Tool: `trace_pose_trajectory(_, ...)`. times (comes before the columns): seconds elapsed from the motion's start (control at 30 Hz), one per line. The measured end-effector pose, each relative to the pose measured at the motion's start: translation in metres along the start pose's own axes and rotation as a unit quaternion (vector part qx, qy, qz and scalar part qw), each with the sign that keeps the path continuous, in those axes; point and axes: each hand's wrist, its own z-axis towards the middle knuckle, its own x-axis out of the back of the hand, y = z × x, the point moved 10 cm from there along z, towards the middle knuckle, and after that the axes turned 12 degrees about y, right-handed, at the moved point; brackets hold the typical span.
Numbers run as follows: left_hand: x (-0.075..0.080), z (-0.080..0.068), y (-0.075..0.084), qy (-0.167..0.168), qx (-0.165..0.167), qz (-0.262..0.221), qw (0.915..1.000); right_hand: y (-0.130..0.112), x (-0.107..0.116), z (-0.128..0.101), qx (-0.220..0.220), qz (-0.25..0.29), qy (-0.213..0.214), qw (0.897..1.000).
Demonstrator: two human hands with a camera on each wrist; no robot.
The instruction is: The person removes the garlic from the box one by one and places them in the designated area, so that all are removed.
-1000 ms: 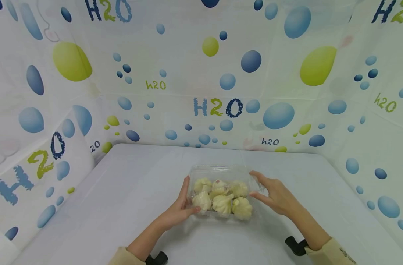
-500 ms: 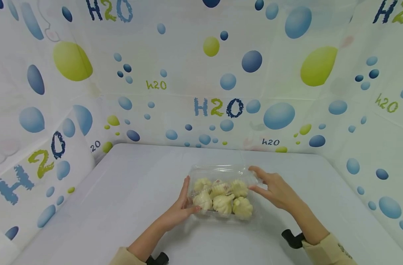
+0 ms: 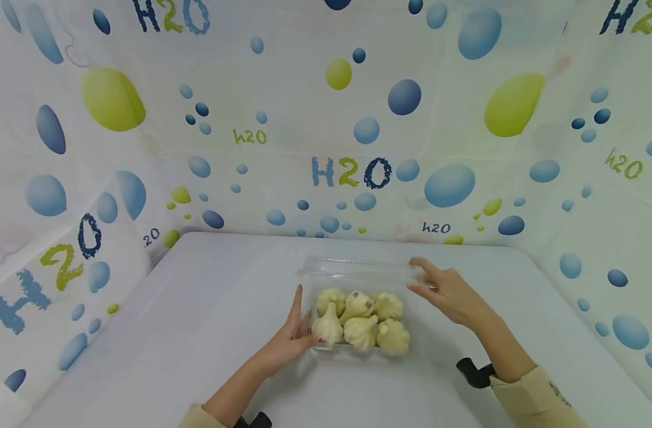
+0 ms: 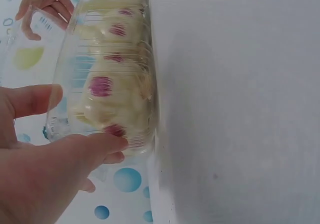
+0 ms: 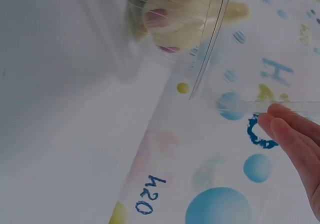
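Six garlic bulbs (image 3: 360,318): in clear box (image 3: 406,351)
Left hand (image 3: 290,336): steadies box's left side, fingers straight
Right hand (image 3: 448,290): pinches raised lid (image 3: 358,270)
Table (image 3: 197,309): white

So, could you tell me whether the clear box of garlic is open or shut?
Open: the lid is swung back behind the garlic, with the right hand at its edge.

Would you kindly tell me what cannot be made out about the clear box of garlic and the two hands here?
- Right hand, head view: whether it pinches the clear lid; its fingertips blur into plastic.
- Garlic bulbs, wrist views: number unclear; ribbed box distorts them.
- Left hand, left wrist view: cut off by the frame edge.
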Motion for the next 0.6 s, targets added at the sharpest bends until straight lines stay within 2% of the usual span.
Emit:
trace_pose_trajectory(0.23, 0.002, 0.0, 0.001, 0.003, -0.001, 0.008, 1.0, 0.009, 0.004, 0.015, -0.016, 0.02, 0.005, 1.0)
trace_pose_trajectory(0.37, 0.003, 0.0, 0.001, 0.001, -0.001, 0.029, 0.9996, 0.013, 0.008, 0.027, -0.025, 0.025, 0.016, 0.999)
trace_pose_trajectory(0.6, 0.0, -0.001, 0.001, -0.014, -0.002, 0.058, 0.9982, 0.025, 0.007, 0.042, -0.046, 0.009, 0.021, 0.999)
